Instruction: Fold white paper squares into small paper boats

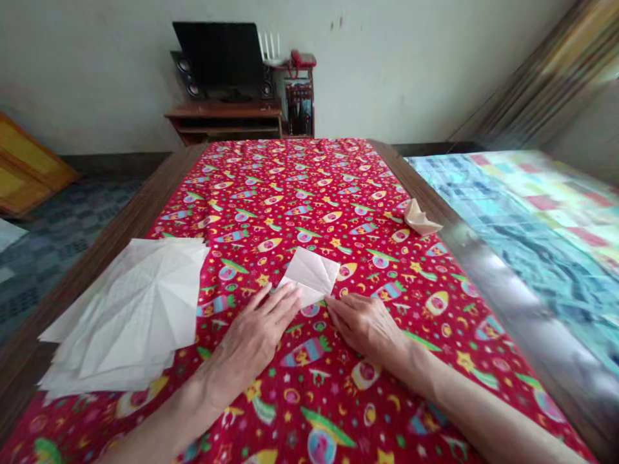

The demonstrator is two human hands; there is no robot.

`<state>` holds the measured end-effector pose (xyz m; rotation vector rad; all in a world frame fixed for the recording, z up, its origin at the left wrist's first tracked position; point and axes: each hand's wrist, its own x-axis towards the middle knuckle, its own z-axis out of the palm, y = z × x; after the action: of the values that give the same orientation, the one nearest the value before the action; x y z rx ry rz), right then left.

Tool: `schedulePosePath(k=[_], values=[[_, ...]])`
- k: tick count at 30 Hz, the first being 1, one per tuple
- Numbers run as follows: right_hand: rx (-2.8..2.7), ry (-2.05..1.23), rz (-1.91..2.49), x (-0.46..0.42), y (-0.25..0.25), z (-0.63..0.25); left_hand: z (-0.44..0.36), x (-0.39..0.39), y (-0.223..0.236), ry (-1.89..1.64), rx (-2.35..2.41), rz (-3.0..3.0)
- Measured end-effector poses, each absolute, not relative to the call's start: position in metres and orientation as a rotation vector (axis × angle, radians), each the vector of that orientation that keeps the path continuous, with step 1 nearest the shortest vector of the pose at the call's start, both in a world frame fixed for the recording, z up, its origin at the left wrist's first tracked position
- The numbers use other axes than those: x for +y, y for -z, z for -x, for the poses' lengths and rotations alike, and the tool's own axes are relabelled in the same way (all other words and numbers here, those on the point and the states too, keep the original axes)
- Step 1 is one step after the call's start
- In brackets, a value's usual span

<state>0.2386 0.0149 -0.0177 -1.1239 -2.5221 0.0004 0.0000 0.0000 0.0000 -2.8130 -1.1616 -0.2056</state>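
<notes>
Nearest to us, both forearms come in from the bottom edge and lie on the red patterned cloth (309, 193). Our left hand (254, 332) rests flat, fingers spread and extended, its fingertips pressing on the near left edge of the folded white paper (312, 274). Our right hand (365, 322) lies just beside it, fingers loosely curled, the fingertips touching the paper's near right corner. Neither hand is clamped on anything; both press down with open palms, and a narrow strip of cloth shows between them.

To the left of our left hand, well apart from it, a fanned stack of creased white sheets (130, 309) lies near the table's left edge, its outer corners reaching over the cloth's edge onto the bare wood of the table (116, 225). The cloth is open between the stack and our hands, and open beyond the paper up to the far end.

The folded paper is a small white piece, roughly diamond-shaped from here, with visible crease lines crossing it. It lies flat near the middle of the table's width.

Farther right, near the right edge, sits a small folded cream paper shape (420, 219). Beyond the table stands a wooden desk with a dark monitor (217, 55).
</notes>
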Motion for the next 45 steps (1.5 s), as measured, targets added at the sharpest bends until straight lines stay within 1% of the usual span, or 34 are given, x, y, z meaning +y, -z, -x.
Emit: schedulePosePath(k=[8,14,20,26,28,32,35,39,45], values=[[-2.539,0.004,1.131,0.018,0.015,-0.239,0.020,-0.006,-0.009,0.195,-1.085,2.828],[-2.537,0.024,1.137,0.017,0.016,-0.239,0.025,-0.016,-0.003,0.221,-1.078,2.788],[-2.516,0.048,1.143,0.017,0.019,-0.239,0.006,-0.014,-0.004,0.335,-1.072,2.795],[-2.524,-0.001,1.195,0.016,0.016,-0.242,-0.014,-0.001,-0.008,0.271,-1.109,2.852],[-2.497,0.035,1.240,0.021,0.015,-0.248,-0.014,0.002,-0.008,0.287,-1.115,2.864],[-2.427,0.210,1.272,0.043,0.011,-0.259,-0.010,0.004,-0.008,0.293,-1.133,2.899],[-2.493,0.281,1.224,0.061,0.009,-0.262,-0.005,0.008,-0.008,0.288,-1.097,2.926],[-2.597,0.247,1.093,0.071,0.009,-0.263,0.006,0.024,-0.004,0.348,-1.005,2.933],[-2.607,0.238,0.835,0.043,0.010,-0.264,0.014,0.052,-0.006,0.383,-0.915,2.889]])
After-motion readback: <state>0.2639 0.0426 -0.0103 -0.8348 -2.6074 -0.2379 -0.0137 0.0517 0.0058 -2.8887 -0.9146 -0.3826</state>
